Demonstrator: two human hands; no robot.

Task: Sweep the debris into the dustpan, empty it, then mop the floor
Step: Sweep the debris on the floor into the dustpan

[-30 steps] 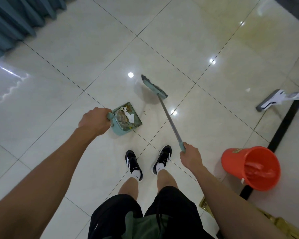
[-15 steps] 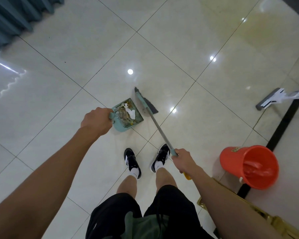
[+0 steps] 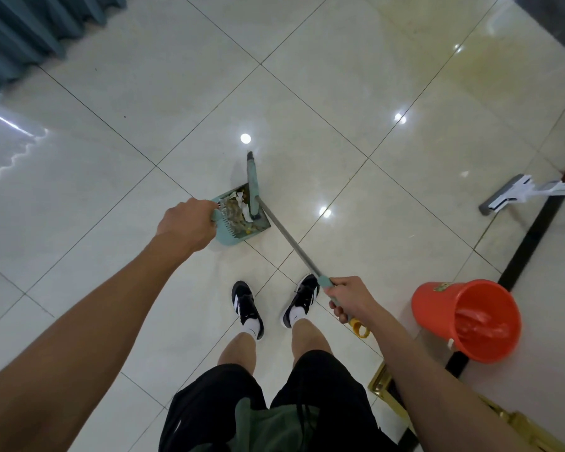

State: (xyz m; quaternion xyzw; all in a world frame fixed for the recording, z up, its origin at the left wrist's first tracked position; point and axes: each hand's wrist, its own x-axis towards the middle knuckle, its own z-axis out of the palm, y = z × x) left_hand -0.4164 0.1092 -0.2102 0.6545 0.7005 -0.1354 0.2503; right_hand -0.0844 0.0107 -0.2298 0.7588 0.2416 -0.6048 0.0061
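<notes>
A teal dustpan (image 3: 229, 238) sits on the tiled floor ahead of my feet, holding brown debris and white paper scraps (image 3: 237, 212). My left hand (image 3: 186, 225) grips its handle. The teal broom head (image 3: 253, 187) rests against the pan's open right side, partly over the debris. A grey shaft (image 3: 291, 244) runs from the head back to my right hand (image 3: 348, 300), which grips the teal end of the handle. A flat mop head (image 3: 506, 197) lies on the floor at the far right.
An orange bucket (image 3: 437, 313) stands at my right, close to my right arm. Blue curtains (image 3: 30, 34) hang at the top left. A dark floor strip (image 3: 529, 243) runs along the right side. Gold-coloured trim (image 3: 380, 383) shows at bottom right.
The broom head swung left from the open floor to the dustpan's mouth. My right hand moved closer to my body. The dustpan stayed in my left hand.
</notes>
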